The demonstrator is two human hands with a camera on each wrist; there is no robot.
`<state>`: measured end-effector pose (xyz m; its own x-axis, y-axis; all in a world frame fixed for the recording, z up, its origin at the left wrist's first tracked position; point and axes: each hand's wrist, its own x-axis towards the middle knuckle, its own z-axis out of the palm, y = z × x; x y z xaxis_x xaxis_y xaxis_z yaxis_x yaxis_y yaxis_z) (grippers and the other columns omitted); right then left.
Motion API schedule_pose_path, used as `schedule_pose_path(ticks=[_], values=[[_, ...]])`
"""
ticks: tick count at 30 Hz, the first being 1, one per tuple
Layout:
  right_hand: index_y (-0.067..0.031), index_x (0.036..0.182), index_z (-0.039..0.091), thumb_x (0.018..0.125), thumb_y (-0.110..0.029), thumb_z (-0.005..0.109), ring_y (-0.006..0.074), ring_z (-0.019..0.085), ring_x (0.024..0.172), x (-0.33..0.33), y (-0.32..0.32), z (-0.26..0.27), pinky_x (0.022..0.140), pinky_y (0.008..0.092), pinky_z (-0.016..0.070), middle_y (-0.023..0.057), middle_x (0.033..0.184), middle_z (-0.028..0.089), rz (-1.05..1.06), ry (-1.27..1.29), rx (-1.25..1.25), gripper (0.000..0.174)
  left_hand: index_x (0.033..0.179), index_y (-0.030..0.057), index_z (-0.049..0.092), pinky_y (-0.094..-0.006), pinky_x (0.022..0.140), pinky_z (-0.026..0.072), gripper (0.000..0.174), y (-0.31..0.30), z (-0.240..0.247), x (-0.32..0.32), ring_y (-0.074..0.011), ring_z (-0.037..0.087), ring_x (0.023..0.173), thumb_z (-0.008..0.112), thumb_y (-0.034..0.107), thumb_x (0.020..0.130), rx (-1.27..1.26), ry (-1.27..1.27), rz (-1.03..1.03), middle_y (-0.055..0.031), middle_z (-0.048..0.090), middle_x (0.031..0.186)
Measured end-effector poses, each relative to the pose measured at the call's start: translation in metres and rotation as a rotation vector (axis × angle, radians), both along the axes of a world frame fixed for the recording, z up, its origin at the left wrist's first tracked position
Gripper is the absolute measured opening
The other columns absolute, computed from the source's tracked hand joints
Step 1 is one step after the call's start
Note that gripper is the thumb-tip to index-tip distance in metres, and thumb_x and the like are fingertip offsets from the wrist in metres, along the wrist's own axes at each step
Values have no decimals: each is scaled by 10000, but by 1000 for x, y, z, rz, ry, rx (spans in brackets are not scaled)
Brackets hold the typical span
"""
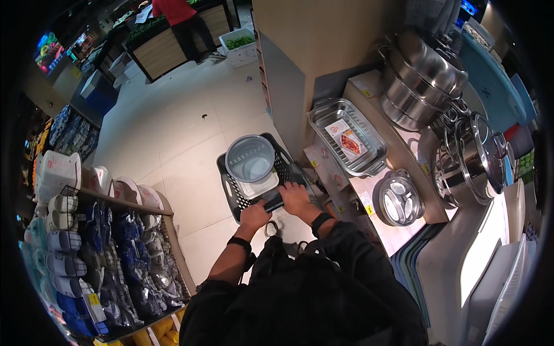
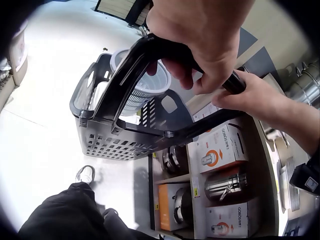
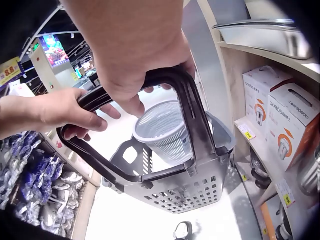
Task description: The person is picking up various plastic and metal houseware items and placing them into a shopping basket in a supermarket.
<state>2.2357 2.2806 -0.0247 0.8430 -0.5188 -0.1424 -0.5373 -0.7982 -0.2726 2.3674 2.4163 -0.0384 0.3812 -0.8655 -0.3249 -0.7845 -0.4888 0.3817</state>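
Observation:
Both my hands are on the black handle [image 3: 172, 75] of a dark grey shopping basket [image 2: 112, 142]. My left hand [image 1: 255, 217] curls its fingers round one end of the grip. Around the other end wraps my right hand [image 1: 295, 199], close beside the left. The basket hangs in front of my legs, over the floor. Inside it sits a round grey plastic basket [image 3: 162, 130] with slotted sides. A white item [image 1: 258, 187] lies beneath that, partly hidden by it.
Shelves on the right bear a glass baking dish [image 1: 374, 141], a stacked steel steamer [image 1: 421, 81] and boxed goods [image 2: 220, 145]. Packaged slippers [image 1: 130, 259] fill a rack on the left. Pale floor tiles [image 1: 190, 138] run ahead towards a person in red [image 1: 174, 10].

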Motion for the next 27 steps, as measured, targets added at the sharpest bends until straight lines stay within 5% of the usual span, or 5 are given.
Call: schedule_pose_path(ticks=[2, 5, 8, 18, 27], values=[[-64, 1232, 539, 741, -155, 673, 354, 308, 1365, 11, -5, 5, 1052, 532, 326, 195, 1431, 356, -60, 228, 259, 517, 1225, 159, 591, -455, 774, 554, 482, -6, -1, 9, -347, 692, 862, 634, 334, 778, -2, 0, -35, -176, 709, 925], [-108, 1275, 525, 741, -183, 677, 348, 393, 1300, 20, -1, -9, 1034, 533, 326, 195, 1360, 434, -57, -169, -297, 561, 1209, 169, 604, -456, 785, 552, 470, -16, -3, 28, -348, 691, 874, 644, 347, 776, -9, 1, -23, -162, 713, 912], [-111, 1057, 587, 758, -190, 648, 307, 560, 1033, 39, -7, -21, 853, 462, 430, 125, 1057, 578, -90, -15, -99, 315, 1184, 194, 623, -459, 784, 550, 454, -26, -4, 49, -338, 691, 888, 673, 373, 771, 35, 14, -58, -149, 716, 922], [-100, 1338, 469, 760, -263, 713, 361, 479, 1227, 11, 3, 10, 978, 501, 405, 204, 1309, 493, -233, -166, -69, 648, 1206, 180, 623, -453, 835, 529, 499, -44, -10, 84, -351, 673, 949, 666, 429, 776, 97, 82, -158, -152, 704, 1022], [22, 1348, 451, 975, -325, 507, 369, 465, 1270, -159, 14, 101, 1067, 410, 366, 242, 1354, 491, -991, -759, 2, 512, 1375, -22, 445, -411, 1041, 386, 661, -104, 71, 35, -365, 495, 1236, 655, 362, 881, -251, 419, -385, -248, 508, 1326]])
